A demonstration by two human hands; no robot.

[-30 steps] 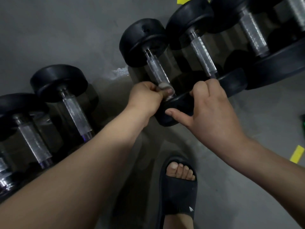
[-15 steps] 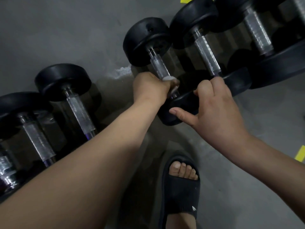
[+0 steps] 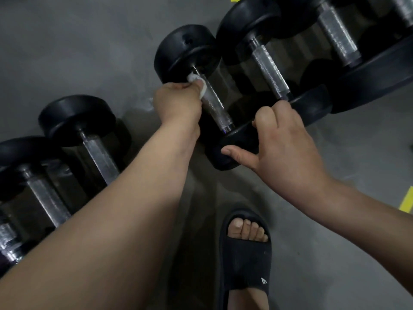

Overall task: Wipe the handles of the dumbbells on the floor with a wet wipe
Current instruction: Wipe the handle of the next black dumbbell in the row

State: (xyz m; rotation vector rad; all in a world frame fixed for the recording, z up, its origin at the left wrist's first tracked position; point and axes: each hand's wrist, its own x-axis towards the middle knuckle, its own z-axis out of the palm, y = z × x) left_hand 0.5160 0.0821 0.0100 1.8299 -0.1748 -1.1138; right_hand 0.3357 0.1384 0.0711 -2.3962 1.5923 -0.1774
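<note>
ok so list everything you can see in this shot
centre dumbbell: one, black ends with a steel handle, on the floor mid-frame
other dumbbells: at least five, same colours, in a row on either side, some cropped
wet wipe: one, white, at the far end of the centre handle
floor: one, grey
tape marks: two, yellow, top edge and right edge
slipper: one, black, bottom centre
left hand: one, holds the wipe against the handle
right hand: one, fingers curled over the centre dumbbell's near end
foot: one, in the slipper
</note>
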